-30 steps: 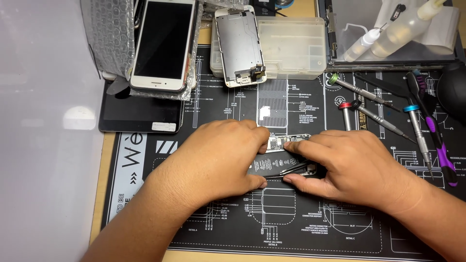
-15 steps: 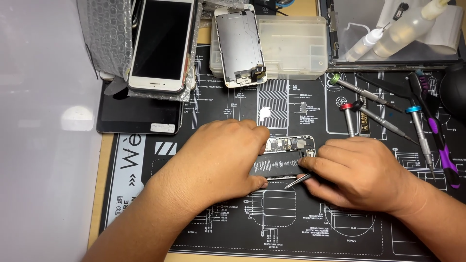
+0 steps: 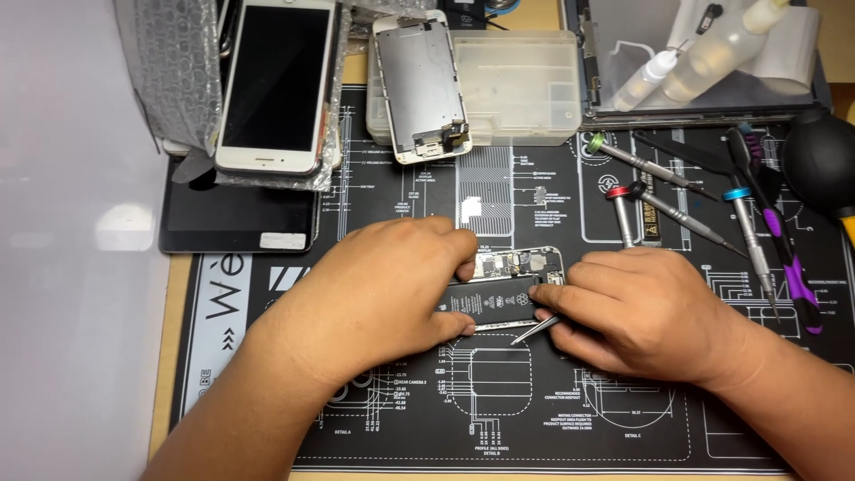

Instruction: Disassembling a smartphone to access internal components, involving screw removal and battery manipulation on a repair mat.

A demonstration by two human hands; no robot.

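Two bare hands meet over an opened phone [image 3: 517,287] lying mid-mat on the bench [image 3: 160,419], its black battery and circuit board exposed. The left hand [image 3: 374,298] lies across the phone's left end, its grip closed on the body, fingertips at the upper edge and thumb at the lower edge. The right hand [image 3: 637,307] rests at the phone's right end, its grip clenched on slim metal tweezers [image 3: 534,330] whose tip points down-left just below the battery. The black repair mat [image 3: 534,428], printed with white diagrams, covers most of the bench. Behind the hands, a white phone [image 3: 274,85] lies face up on bubble wrap [image 3: 169,71], beside a detached screen panel [image 3: 420,85] leaning on a clear parts box [image 3: 521,85]. A dark tablet [image 3: 236,221] sits just below the white phone. To the right, several screwdrivers [image 3: 663,200] lie scattered on the mat, a purple-handled tool [image 3: 784,245] among them, near a black blower bulb [image 3: 824,160]. Two squeeze bottles [image 3: 704,49] rest on a tray at the far right.
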